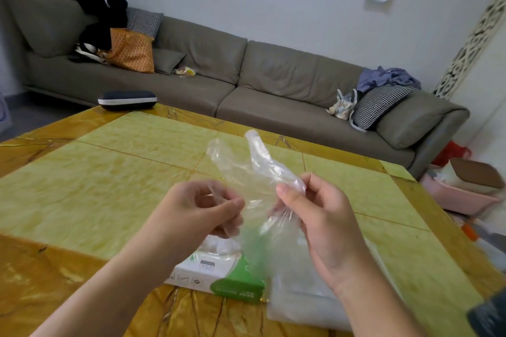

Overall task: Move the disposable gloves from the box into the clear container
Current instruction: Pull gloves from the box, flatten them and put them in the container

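Observation:
A thin clear disposable glove (246, 169) is held up in the air above the table, its fingers pointing away from me. My left hand (202, 210) pinches its lower left edge and my right hand (320, 216) pinches its right side between thumb and fingers. Below my hands lies the white and green glove box (219, 271), with white crumpled gloves showing at its opening. To the right of the box sits the clear container (304, 298), partly hidden by my right forearm.
The yellow marble-patterned table (109, 172) spreads out ahead. A dark case with a white band (127, 100) lies at its far left edge. A grey sofa (246, 76) with cushions and clothes stands behind. Pink bins (465, 194) sit on the floor at right.

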Demonstrator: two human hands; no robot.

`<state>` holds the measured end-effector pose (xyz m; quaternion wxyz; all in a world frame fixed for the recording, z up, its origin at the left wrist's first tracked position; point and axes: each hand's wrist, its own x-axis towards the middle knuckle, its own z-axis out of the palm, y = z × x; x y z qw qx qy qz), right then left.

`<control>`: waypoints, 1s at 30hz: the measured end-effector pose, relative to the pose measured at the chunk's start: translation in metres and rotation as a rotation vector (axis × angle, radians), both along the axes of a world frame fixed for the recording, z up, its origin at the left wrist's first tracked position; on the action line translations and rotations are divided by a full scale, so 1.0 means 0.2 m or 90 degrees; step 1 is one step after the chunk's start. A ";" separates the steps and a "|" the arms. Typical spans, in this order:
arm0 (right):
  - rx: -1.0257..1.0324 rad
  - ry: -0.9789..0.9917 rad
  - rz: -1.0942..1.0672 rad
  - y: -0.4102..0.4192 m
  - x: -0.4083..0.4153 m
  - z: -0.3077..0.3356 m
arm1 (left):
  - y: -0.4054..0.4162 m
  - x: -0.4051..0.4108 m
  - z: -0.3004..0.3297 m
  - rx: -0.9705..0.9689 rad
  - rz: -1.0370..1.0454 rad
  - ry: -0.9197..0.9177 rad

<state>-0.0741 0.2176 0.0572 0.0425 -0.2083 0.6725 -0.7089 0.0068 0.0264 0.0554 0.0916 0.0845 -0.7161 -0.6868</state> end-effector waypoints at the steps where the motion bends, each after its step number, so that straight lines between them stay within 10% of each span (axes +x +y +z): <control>1: 0.005 0.008 -0.022 0.01 -0.01 -0.01 | 0.00 0.00 0.00 0.006 0.010 0.003; 17: -0.136 -0.134 -0.031 0.19 -0.06 0.04 | -0.03 -0.01 -0.03 0.011 0.007 0.022; 30: -0.137 -0.152 0.006 0.30 -0.09 0.02 | -0.06 -0.04 -0.03 0.248 -0.079 -0.068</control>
